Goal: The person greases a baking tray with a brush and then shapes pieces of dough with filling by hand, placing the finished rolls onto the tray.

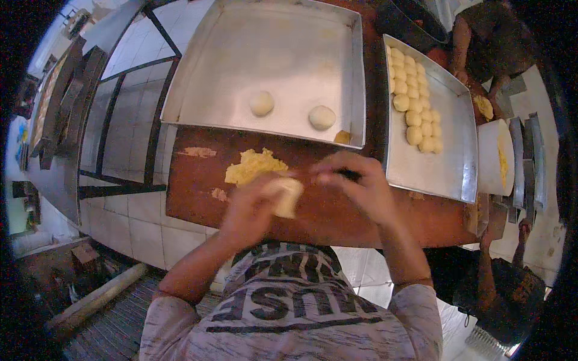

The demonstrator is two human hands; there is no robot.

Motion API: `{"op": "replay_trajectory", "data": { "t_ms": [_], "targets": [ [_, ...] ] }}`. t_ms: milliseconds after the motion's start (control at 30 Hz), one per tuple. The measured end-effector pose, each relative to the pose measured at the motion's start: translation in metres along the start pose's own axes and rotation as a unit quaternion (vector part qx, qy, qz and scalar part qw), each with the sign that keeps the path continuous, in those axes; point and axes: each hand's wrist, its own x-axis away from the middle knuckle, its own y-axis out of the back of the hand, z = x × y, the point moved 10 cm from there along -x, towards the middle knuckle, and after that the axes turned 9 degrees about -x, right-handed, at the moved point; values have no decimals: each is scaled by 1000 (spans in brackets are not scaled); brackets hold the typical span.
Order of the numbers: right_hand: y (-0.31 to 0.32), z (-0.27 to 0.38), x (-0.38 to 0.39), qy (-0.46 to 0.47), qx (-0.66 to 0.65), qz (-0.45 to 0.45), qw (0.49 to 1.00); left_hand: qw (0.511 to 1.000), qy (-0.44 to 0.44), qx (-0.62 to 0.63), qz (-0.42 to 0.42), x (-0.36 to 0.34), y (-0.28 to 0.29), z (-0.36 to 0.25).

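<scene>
My left hand is closed around a flat, pale piece of dough, held just above the brown tabletop. Motion smears both the hand and the dough. To the right, apart from the dough, my right hand has its fingers curled together. Whatever it may be holding is too blurred to make out. A crumbly yellow mound of filling lies on the table just beyond my left hand. Beyond both hands, two round dough balls, one on the left and one on the right, sit near the close edge of a large metal tray.
A second metal tray at the right holds rows of yellowish balls. Beside it stands a white tub with yellow contents. Co-workers are at the far right and lower right. A black metal frame stands left of the table.
</scene>
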Motion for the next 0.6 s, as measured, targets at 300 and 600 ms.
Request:
{"op": "replay_trajectory", "data": {
  "t_ms": [300,600],
  "targets": [
    [-105,-50,4,227,314,3,922,972,188,106,-97,70,65,85],
    [-47,-48,8,-72,-83,-79,991,986,90,101,-96,27,46,47]
  ]
}}
